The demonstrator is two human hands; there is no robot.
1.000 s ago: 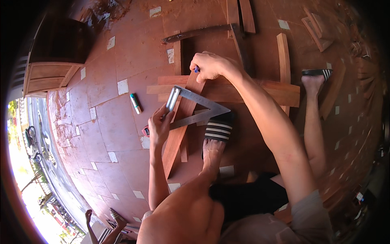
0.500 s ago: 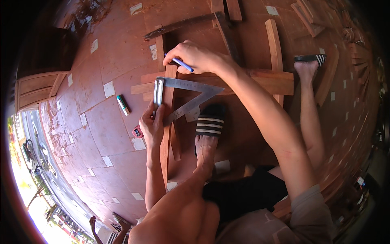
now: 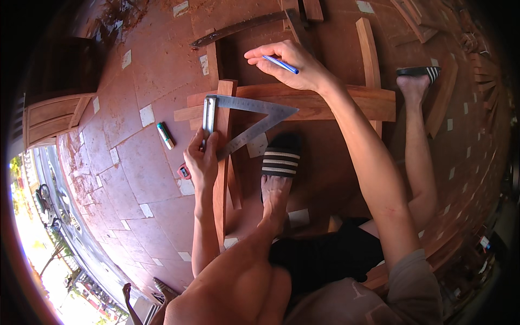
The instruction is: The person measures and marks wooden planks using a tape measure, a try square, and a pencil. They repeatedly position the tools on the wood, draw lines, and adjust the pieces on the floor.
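Observation:
My left hand grips the thick metal handle of a triangular square. The square lies across an upright-running wooden bar, its ruled blade stretching to the right. My right hand is raised above the crossing wooden boards, apart from the square. A blue pen is held in it, tucked by the thumb, while the fingers point left. Beside my left wrist a red tape measure rests on the floor. A green-and-white marker lies further left.
My sandalled foot stands just below the boards; the other foot is at the right. A dark curved wooden piece and another wooden bar lie beyond. A wooden panel stands at the left.
My right hand has moved right and slightly up with the pen, away from the bar's end, and its fingers have straightened. My left hand still holds the square on the bar.

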